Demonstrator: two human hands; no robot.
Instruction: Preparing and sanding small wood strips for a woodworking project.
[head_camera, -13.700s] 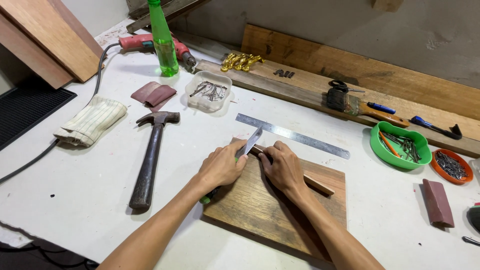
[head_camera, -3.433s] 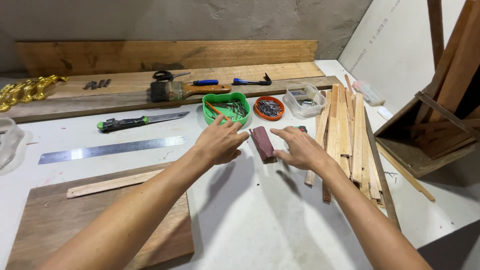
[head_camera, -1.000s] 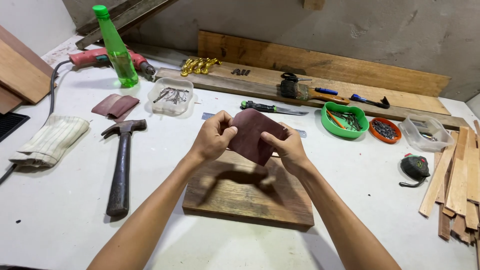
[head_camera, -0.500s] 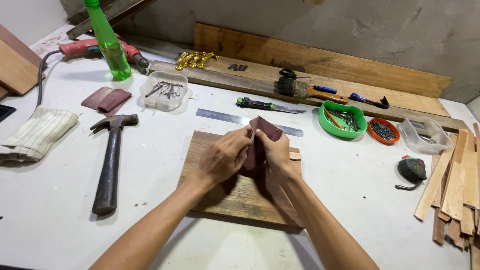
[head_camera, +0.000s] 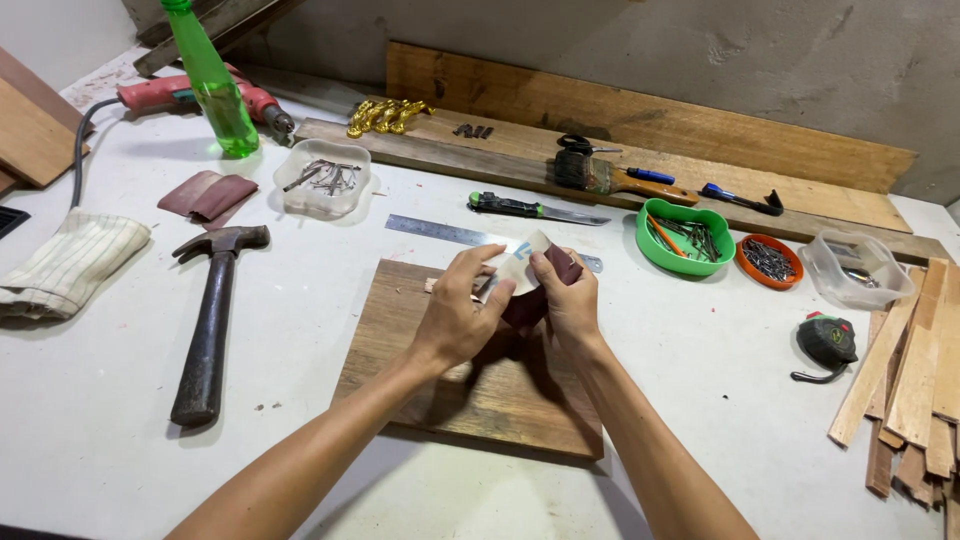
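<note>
Both my hands hold one sheet of dark red-brown sandpaper (head_camera: 530, 290) over the far part of a brown wooden board (head_camera: 480, 395). My left hand (head_camera: 455, 315) pinches its pale backing on the left side, and my right hand (head_camera: 570, 300) grips the folded right side. The sheet is bent so that part of its light back faces up. A thin wood strip lies on the board under my hands and is mostly hidden. A steel ruler (head_camera: 440, 231) lies just beyond the board.
A hammer (head_camera: 205, 325) lies left of the board, with a folded cloth (head_camera: 70, 265), more sandpaper (head_camera: 208, 194), a green bottle (head_camera: 215, 85) and a red drill (head_camera: 180, 93) beyond. Tubs of nails (head_camera: 325, 177), a green bowl (head_camera: 686, 238), an orange dish (head_camera: 768, 260), a knife, a brush, a tape measure (head_camera: 825, 340) and wood strips (head_camera: 915, 370) lie behind and right.
My hands came down to the board with the sandpaper and are now folding it, so its pale back shows. The view has shifted slightly left.
</note>
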